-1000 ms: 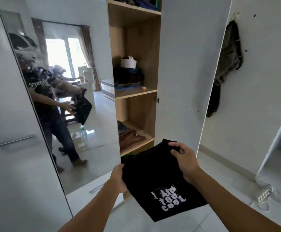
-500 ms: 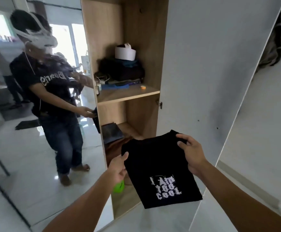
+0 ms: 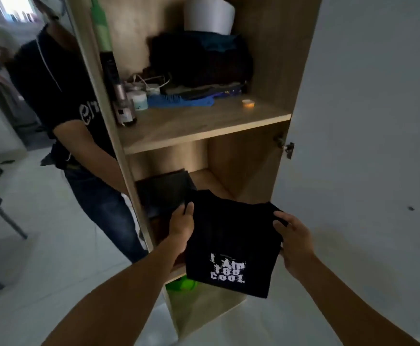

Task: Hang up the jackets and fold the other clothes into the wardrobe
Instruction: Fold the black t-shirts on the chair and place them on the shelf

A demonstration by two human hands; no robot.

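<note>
I hold a folded black T-shirt with white print in front of the open wooden wardrobe. My left hand grips its left edge, thumb on top. My right hand pinches its right edge. The shirt's far end reaches into the lower compartment, beside a dark folded garment lying on that shelf. A pile of dark clothes sits on the middle shelf.
The middle shelf also carries a white roll, a blue comb, jars and bottles and a small orange lid. A mirror door on the left reflects a person. The white wardrobe door stands open at right. A green object lies below.
I have come closer to the wardrobe and lowered my view. Both hands carried the black T-shirt forward, so its far end now enters the lower compartment.
</note>
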